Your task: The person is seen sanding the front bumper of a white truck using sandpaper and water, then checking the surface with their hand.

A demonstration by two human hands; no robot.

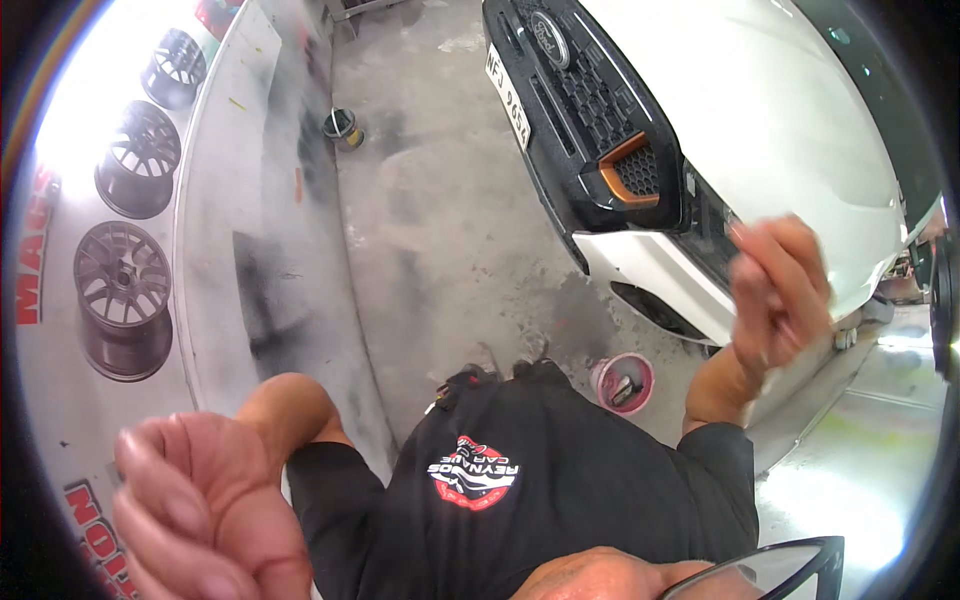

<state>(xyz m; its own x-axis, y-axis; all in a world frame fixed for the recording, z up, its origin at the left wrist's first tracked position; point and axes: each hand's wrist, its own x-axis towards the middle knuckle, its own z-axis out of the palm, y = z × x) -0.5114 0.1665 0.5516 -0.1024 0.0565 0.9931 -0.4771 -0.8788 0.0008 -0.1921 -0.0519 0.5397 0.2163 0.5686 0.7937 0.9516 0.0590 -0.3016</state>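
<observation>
My left hand [210, 510] is raised at the lower left, its palm bare and its fingers half curled with nothing seen in them. At the right, my right hand [782, 295] is lifted in front of the headlight and bonnet edge of a white vehicle [780, 110]. Motion smears its bent fingers, and whether anything sits between them cannot be made out. Distance from the hand to the bodywork is unclear. The vehicle's black honeycomb grille [590, 105] has an orange-trimmed corner vent [632, 170].
A pink bucket [622, 383] with things inside stands on the grey concrete floor [420, 200] near the bumper. A dark pail [343, 130] is beside the low, paint-stained wall [250, 230]. Multi-spoke wheel rims [122, 275], apparently printed, line the white panel at left.
</observation>
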